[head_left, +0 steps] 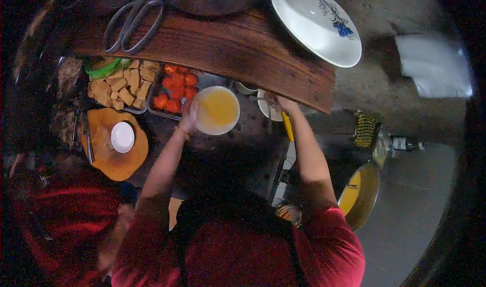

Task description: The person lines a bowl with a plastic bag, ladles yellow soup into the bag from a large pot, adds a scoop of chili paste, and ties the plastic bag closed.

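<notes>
My left hand (pixel 189 118) grips the left side of a round bowl (pixel 218 110) with a cloudy yellow liquid in it. Under the edge of the wooden shelf, my right hand (pixel 284 104) is closed at a white bowl (pixel 267 109) in which thin utensil handles seem to stand. The shelf partly hides those fingers, and what they pinch is not plain. A yellow handle (pixel 288 127) lies just below that wrist. Close to my left hand is a tray of orange-red pieces (pixel 175 88); left of it, a tray holds tan cut blocks (pixel 124 87) with something green.
A wooden shelf (pixel 202 41) crosses above the counter, carrying scissors (pixel 134 26) and a white flowered plate (pixel 319 26). At left, a small white dish (pixel 122 137) sits on a wooden board (pixel 114 165). A person in red (pixel 71 211) is beside me. A pan (pixel 372 190) stands at right.
</notes>
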